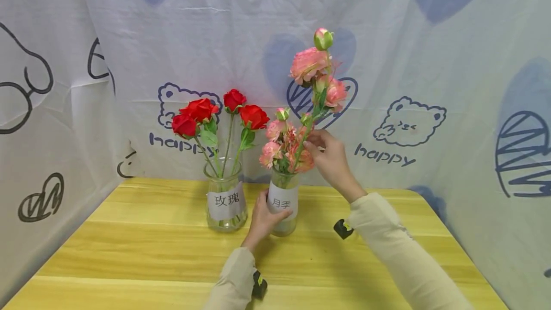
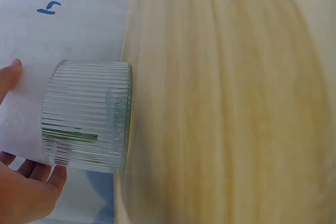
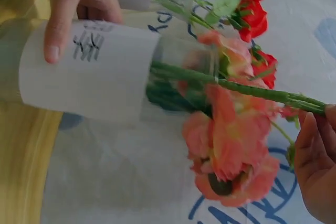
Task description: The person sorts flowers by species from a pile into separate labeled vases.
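Note:
A clear glass vase with a white paper label stands upright on the table. My left hand grips its lower body, thumb across the front and fingers round the side. Pink flowers fill its mouth. Above them rises a taller pink flower spray. My right hand pinches its green stem between thumb and fingers. In the right wrist view this stem passes into the vase's mouth. The left wrist view shows the ribbed glass base with a bit of green stem inside.
Left of my left hand, a wider glass jar with its own white label holds several red roses. Behind the wooden table hangs a white curtain printed with bears and hearts.

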Action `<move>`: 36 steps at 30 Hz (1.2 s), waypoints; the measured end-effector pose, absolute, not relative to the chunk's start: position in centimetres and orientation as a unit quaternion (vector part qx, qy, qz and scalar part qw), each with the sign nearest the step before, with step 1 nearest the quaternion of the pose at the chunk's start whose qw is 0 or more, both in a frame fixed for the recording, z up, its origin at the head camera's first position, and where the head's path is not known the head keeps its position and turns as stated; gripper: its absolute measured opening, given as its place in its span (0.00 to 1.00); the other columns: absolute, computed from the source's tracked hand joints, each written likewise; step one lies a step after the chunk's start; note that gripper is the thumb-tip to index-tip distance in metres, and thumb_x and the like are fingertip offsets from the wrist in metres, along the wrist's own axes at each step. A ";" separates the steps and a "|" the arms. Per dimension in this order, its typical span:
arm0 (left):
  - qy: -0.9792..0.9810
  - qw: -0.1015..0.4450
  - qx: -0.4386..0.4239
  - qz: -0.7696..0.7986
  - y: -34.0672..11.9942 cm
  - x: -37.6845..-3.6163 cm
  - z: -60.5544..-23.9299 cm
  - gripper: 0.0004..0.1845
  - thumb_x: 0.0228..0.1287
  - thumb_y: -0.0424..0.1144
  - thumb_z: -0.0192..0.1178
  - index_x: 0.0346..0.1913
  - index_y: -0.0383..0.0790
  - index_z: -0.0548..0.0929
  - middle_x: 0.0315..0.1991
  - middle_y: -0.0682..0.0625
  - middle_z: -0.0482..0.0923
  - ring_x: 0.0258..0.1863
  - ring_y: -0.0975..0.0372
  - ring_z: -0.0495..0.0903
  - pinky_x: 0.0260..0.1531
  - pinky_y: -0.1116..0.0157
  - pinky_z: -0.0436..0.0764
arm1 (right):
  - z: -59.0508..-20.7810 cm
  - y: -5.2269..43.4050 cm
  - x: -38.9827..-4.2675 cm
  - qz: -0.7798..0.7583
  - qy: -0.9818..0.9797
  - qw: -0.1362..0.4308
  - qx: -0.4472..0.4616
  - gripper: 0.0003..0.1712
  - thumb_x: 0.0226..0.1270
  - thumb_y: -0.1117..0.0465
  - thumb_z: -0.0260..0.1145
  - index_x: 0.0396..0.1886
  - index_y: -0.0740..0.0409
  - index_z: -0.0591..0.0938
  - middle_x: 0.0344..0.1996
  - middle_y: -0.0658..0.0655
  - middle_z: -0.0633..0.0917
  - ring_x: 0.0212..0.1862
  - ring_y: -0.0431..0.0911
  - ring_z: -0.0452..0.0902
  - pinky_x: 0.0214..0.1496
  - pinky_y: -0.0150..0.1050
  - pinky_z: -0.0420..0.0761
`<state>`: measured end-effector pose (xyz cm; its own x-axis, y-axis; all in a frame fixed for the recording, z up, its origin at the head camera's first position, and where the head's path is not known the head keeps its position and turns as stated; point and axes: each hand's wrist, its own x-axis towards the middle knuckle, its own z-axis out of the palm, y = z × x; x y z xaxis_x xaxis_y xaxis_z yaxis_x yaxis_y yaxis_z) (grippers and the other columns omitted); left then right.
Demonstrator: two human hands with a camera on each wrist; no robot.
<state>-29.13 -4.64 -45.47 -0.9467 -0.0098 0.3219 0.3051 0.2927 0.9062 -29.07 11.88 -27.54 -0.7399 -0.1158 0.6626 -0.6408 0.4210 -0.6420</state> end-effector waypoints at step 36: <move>-0.844 0.053 -0.074 -0.528 -6.8 -27.0 -45.4 0.50 0.56 0.44 0.70 0.69 0.19 0.52 0.64 0.24 0.61 0.63 0.35 0.63 0.61 0.40 0.65 | -35.3 19.4 -24.9 0.359 -0.899 0.059 0.246 0.14 0.70 0.60 0.63 0.50 0.64 0.81 0.45 0.59 0.84 0.47 0.52 0.79 0.42 0.46 0.82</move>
